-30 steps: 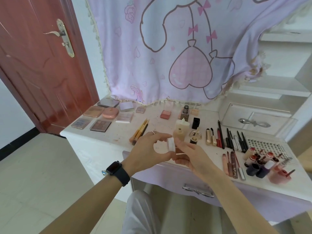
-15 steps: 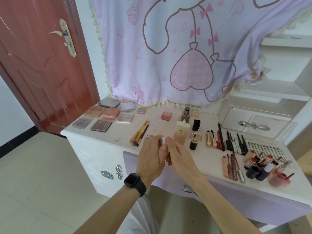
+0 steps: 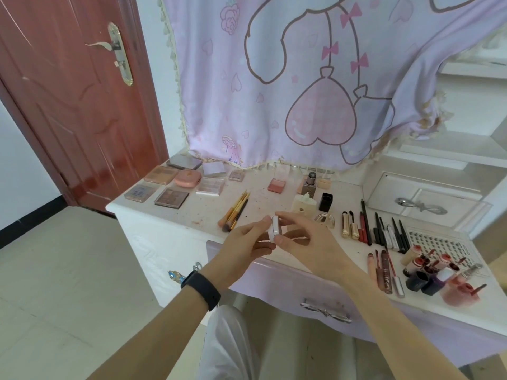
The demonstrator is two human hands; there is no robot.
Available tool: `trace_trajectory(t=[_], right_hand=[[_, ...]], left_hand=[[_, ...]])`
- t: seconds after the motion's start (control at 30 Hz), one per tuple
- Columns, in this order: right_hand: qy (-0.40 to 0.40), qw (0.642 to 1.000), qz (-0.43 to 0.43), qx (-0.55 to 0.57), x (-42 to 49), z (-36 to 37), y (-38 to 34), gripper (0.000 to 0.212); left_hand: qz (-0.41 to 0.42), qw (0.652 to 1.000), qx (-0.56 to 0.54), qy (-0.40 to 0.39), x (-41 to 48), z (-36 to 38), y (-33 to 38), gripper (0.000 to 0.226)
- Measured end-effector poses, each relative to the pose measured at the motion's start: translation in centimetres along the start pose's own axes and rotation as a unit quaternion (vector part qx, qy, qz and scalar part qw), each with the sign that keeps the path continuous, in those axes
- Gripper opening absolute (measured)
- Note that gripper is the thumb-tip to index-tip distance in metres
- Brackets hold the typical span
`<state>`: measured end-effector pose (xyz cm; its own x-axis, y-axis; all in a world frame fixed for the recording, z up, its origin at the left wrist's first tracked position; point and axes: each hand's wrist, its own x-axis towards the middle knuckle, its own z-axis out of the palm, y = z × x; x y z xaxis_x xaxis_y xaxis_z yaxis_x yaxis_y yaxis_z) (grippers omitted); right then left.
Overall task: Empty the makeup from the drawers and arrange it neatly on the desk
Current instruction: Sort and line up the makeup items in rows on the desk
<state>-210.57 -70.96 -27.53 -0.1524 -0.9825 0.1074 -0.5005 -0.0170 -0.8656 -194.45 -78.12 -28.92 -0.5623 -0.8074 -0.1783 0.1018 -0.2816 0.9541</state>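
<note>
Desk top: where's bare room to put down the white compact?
Free: the patch between the makeup brushes, the blush pan and the foundation bottle; also between the brushes and the eyeshadow palette. Crowded: the right end, pencils and lip glosses.
</note>
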Motion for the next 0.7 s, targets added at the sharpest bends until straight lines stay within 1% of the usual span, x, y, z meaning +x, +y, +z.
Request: trace_trajectory(t=[0.1, 0.23, 0.37, 0.5, 0.57, 0.63, 0.7], right_hand=[[-0.02, 1.0, 0.02, 0.009, 0.0, -0.2, -0.5, 0.051], [-0.013, 0.999, 0.034, -0.009, 0.5, -0.3, -0.8, 0.045], [-0.036, 0.999, 0.032, -0.002, 0.5, -0.8, -1.1, 0.043], [-0.024, 1.0, 0.011, -0.013, 0.5, -1.0, -1.4, 0.045], [-0.012, 1.0, 0.013, 0.013, 0.5, -1.1, -1.3, 0.045], [0.001, 0.998, 0.021, 0.052, 0.5, -1.0, -1.1, 0.044], [0.018, 0.996, 0.028, 0.086, 0.3, -0.7, -0.7, 0.044]], left_hand=[[-0.028, 0.999, -0.039, -0.026, -0.2, -0.6, 0.2, 0.034], [-0.049, 0.995, -0.068, -0.045, -0.5, -0.9, 0.4, 0.029], [-0.085, 0.991, -0.094, -0.032, -0.6, -1.3, 0.5, 0.026], [-0.106, 0.988, -0.106, -0.021, -0.6, -1.7, 0.4, 0.025], [-0.104, 0.985, -0.136, -0.031, -0.5, -2.0, 0.3, 0.026], [-0.096, 0.979, -0.171, -0.049, -0.4, -2.6, 0.2, 0.036], [-0.079, 0.977, -0.186, -0.072, -0.2, -3.2, 0.0, 0.038]])
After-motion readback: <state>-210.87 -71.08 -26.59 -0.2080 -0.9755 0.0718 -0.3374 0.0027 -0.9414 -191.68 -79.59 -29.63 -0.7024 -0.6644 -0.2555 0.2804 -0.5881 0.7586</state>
